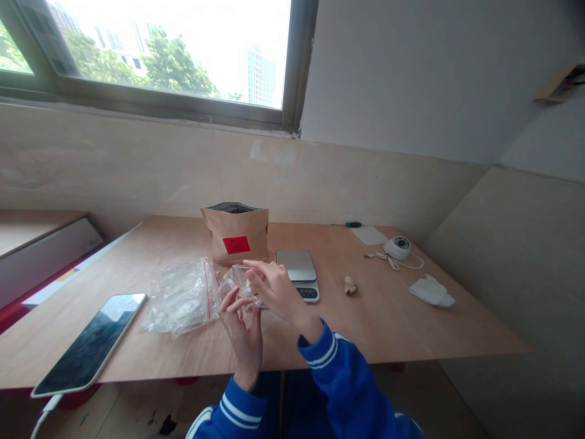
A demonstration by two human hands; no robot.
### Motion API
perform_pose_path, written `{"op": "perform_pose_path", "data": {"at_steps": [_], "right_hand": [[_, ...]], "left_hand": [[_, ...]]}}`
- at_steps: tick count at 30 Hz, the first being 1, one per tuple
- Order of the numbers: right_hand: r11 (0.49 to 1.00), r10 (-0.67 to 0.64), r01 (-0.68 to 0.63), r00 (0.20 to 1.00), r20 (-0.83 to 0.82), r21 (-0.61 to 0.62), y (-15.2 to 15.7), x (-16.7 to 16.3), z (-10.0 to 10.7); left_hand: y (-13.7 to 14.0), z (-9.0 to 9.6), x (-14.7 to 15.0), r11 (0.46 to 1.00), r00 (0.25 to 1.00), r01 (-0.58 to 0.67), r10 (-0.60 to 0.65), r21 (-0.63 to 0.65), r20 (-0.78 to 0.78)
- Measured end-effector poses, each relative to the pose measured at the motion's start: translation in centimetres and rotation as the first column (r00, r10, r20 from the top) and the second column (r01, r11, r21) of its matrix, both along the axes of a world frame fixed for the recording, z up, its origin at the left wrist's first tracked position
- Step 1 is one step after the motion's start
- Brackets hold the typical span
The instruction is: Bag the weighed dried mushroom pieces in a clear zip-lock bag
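Both of my hands hold one small clear zip bag (236,281) just above the wooden table (388,317), near its front edge. My left hand (242,329) grips the bag from below, fingers pinched on its edge. My right hand (274,289) grips it from the right side, fingers curled over the top. Something pale shows inside the bag. A pile of clear zip bags with red strips (180,297) lies just left of my hands. Behind them stands an open brown paper pouch with a red label (236,233). A small digital scale (299,271) sits right beside my right hand.
A phone (91,341) on a cable lies at the front left edge. A small pale piece (350,285) lies right of the scale. Farther right are a crumpled white tissue (431,291), a round white device with a cord (397,247), a paper slip (368,235) and a green pen (353,224).
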State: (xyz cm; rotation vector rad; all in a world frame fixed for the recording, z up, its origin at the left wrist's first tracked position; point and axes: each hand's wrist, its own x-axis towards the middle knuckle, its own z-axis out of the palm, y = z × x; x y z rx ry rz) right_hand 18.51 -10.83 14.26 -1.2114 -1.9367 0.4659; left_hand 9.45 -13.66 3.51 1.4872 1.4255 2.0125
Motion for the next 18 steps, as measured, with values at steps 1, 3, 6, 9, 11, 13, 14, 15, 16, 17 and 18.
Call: {"op": "perform_pose_path", "data": {"at_steps": [1, 3, 6, 9, 11, 13, 14, 15, 16, 17, 18], "right_hand": [[0.997, 0.072, -0.072, 0.994, -0.080, 0.002, -0.2, 0.5, 0.0], [0.997, 0.072, -0.069, 0.978, -0.193, 0.019, -0.7, 1.6, -0.7], [0.997, -0.059, 0.046, 0.970, -0.236, -0.059, -1.5, 2.9, -2.6], [0.985, -0.051, 0.006, 0.964, -0.260, -0.173, -2.3, 3.0, -4.1], [0.985, -0.039, -0.018, 0.945, -0.326, -0.173, -2.7, 2.8, -4.2], [0.991, -0.070, 0.011, 0.898, -0.434, -0.136, -3.1, 2.9, -3.9], [0.991, -0.101, 0.043, 0.861, -0.499, -0.126, -3.3, 3.0, -3.6], [0.989, -0.138, 0.080, 0.817, -0.560, -0.127, -3.5, 3.3, -3.4], [0.984, -0.174, 0.113, 0.775, -0.607, -0.138, -3.8, 3.7, -3.2], [0.978, -0.205, 0.135, 0.743, -0.638, -0.157, -4.1, 4.0, -3.0], [0.974, -0.223, 0.141, 0.725, -0.651, -0.176, -4.4, 4.4, -2.9]], "left_hand": [[0.0, 0.1, 0.0, 1.000, 0.998, -0.004, 0.005, -0.017, 0.065], [0.1, 0.3, 0.1, 0.999, 0.975, -0.020, 0.029, -0.045, 0.222], [0.2, 0.7, 0.3, 0.995, 0.920, -0.065, 0.089, -0.076, 0.383], [0.0, 1.1, 0.9, 0.995, 0.909, -0.059, 0.085, -0.075, 0.407], [-0.3, 1.4, 1.4, 0.999, 0.935, -0.008, 0.025, -0.049, 0.354], [-0.5, 1.8, 1.6, 0.999, 0.966, 0.040, -0.038, -0.003, 0.254], [-0.6, 2.0, 1.5, 0.999, 0.977, 0.048, -0.050, 0.013, 0.205], [-0.6, 2.2, 1.3, 0.999, 0.984, 0.041, -0.043, 0.017, 0.171], [-0.6, 2.5, 1.0, 1.000, 0.987, 0.027, -0.027, 0.001, 0.160], [-0.5, 2.7, 0.7, 0.999, 0.984, 0.022, -0.015, -0.036, 0.175], [-0.5, 3.0, 0.2, 0.995, 0.978, 0.043, -0.024, -0.090, 0.207]]}}
